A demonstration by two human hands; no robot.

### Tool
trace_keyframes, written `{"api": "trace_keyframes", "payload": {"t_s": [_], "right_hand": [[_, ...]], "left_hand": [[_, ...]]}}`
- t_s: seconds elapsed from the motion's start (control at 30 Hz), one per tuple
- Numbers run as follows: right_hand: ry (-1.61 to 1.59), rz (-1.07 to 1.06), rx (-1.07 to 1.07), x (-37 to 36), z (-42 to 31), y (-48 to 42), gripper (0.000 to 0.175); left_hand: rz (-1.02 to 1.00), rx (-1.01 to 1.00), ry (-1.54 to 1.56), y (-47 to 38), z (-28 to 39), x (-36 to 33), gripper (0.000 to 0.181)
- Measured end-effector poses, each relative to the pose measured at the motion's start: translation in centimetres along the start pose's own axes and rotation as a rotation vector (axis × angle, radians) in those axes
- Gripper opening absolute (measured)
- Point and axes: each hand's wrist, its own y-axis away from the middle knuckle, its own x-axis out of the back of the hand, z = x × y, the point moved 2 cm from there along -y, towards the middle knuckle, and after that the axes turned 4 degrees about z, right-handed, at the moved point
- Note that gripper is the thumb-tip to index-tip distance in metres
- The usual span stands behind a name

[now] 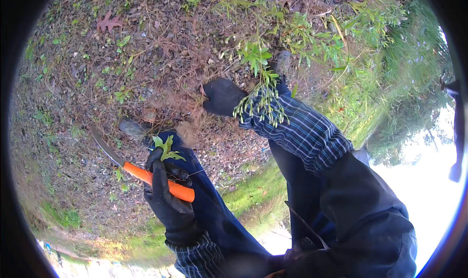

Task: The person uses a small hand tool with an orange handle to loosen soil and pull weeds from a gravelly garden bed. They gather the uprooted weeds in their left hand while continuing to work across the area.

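Note:
My left hand [166,184], in a black glove, is closed around the orange handle of a sickle [137,171]. The sickle's curved metal blade [106,148] points up and left over the ground. A green leafy sprig [168,149] shows at this hand's fingertips. My right hand [223,96], also in a dark glove, is low over dry brown plant litter [182,100]. Its fingers face away, so whether it grips anything is hidden. A weed with pale buds [265,108] hangs across the right wrist and the plaid sleeve [303,131].
Shoes [132,128] stand on gravelly soil [153,69] with small green weeds. Taller green plants [318,40] grow at upper right. A reddish lobed leaf [109,22] lies at upper left. Near my left knee is a blurred brown patch [186,133]. Grass [256,194] shows between my legs.

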Motion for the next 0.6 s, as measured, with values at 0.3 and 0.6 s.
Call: {"api": "trace_keyframes", "payload": {"t_s": [0.3, 0.6], "right_hand": [[0.442, 0.168, -0.711, 4.8, 13.0, -4.3, 0.041], [0.088, 0.179, -0.732, 0.1, 18.4, -6.1, 0.048]], "left_hand": [[0.043, 0.107, 0.151, 0.3, -0.7, -0.8, 0.034], [0.02, 0.119, 0.248, 0.0, -0.1, -0.7, 0.029]]}}
